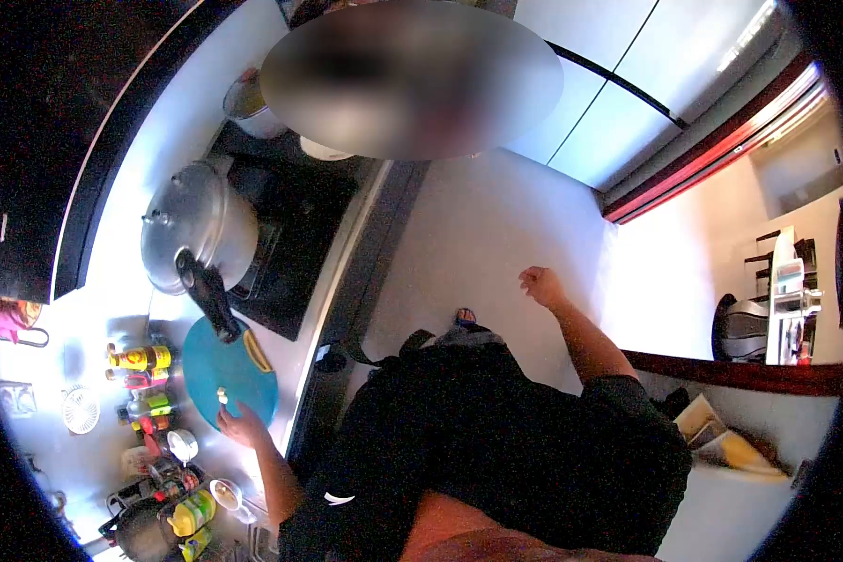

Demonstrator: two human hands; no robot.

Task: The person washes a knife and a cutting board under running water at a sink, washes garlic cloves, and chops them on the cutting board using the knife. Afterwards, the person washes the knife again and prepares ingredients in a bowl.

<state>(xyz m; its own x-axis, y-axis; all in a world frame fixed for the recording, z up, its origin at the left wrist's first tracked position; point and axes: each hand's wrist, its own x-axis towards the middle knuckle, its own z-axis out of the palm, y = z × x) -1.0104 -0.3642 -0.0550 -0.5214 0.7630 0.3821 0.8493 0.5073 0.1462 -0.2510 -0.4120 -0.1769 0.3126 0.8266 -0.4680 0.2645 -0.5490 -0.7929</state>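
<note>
My left hand [241,424] is over the near edge of a round blue board [225,365] on the counter, its fingers at small pale pieces [222,395]. Whether it grips one of them is too small to tell. On the board's far side lies a curved yellowish item [256,351], beside the black handle of a pressure cooker [197,225]. Away from the counter, my right hand [540,285] hangs in the air over the floor with its fingers curled and nothing visible in them.
The cooker stands at a black stove [295,220], with another pot [251,105] behind. Bottles [140,358], a small white bowl [225,494] and a yellow-green bottle [192,512] line the counter. A doorway opens at right. A blurred oval hides the top.
</note>
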